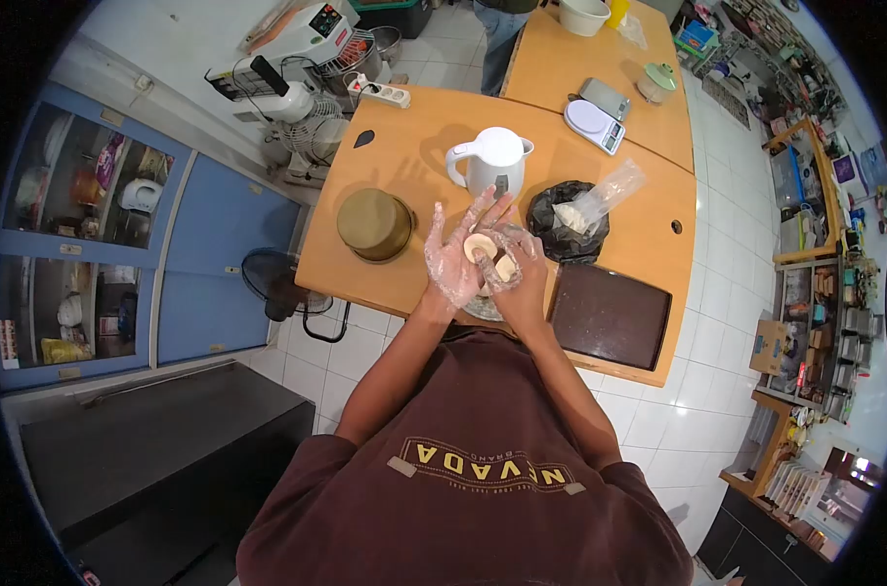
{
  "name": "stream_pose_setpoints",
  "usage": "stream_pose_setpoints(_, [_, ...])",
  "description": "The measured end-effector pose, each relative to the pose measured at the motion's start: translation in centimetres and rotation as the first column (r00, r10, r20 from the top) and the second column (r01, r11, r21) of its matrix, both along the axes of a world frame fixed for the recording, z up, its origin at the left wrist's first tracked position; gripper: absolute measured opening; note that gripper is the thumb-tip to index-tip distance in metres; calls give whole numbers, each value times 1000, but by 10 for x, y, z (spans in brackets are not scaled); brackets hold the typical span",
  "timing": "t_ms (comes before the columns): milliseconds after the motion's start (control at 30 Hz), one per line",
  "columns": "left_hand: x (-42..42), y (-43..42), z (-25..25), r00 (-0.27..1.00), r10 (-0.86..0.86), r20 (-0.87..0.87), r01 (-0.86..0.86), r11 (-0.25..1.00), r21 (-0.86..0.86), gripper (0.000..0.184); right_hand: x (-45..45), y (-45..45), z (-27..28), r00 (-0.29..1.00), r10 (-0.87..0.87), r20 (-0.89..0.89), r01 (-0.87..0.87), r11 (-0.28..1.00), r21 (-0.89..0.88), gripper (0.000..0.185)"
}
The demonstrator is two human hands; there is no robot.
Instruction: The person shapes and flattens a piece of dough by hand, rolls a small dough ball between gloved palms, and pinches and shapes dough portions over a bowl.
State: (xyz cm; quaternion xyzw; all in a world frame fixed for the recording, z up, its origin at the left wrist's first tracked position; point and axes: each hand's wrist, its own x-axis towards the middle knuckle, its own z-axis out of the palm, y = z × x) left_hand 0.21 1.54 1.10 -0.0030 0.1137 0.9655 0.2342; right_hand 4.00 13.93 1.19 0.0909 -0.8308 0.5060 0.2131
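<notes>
Dough [480,243] at 6 o'clock from the kettle [498,156], against the wide-spread left hand [451,262]; a 2nd piece [506,268] within the curled right hand [522,252]. Probably soft, light, easily dented: best held by the rim.

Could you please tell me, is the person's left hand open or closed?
Open: the left hand shows its white-dusted palm, and the thumb stands well apart from the stretched fingers.
</notes>
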Motion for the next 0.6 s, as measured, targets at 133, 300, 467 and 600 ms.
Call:
stream_pose_setpoints(133, [0, -1, 0, 1000, -4, 10, 4, 1000, -10, 87, -3, 6, -5, 1000, 1, -29, 1, 998, 62, 30])
stream_pose_setpoints(300, [3, -3, -5, 997, 45, 67, -43, 999, -31, 84, -3, 9, -11, 997, 68, -41, -63, 992, 107, 29])
stream_pose_setpoints(467, [2, -8, -8, 980, 119, 157, -106, 991, -86, 80, 0, 13, -8, 984, 167, -61, -160, 981, 112, 29])
stream_pose_setpoints(600, [2, -6, -6, 966, 183, 183, -140, 964, -225, 82, 0, 14, -10, 979, 200, -22, -198, 977, 80, 32])
